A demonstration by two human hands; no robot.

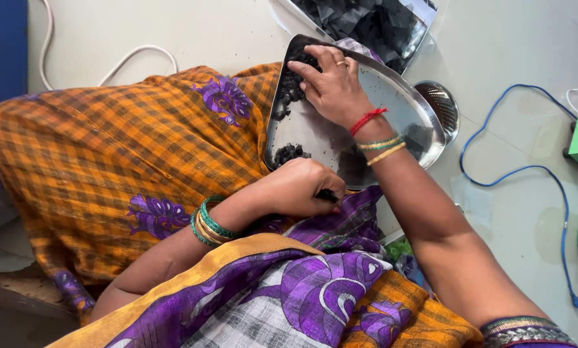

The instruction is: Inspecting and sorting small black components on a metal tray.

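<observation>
— What is your grip doing?

— My left hand (302, 187) is curling shut, pinching a small black piece (327, 194) at the near rim of the steel tray (398, 96) on my lap. My right hand (331, 80) is spreading its fingers over the heap of black bits (290, 84) at the tray's far left.

— And next?

— I judge I'm sorting; raking more bits nearer calls for a light touch.
</observation>
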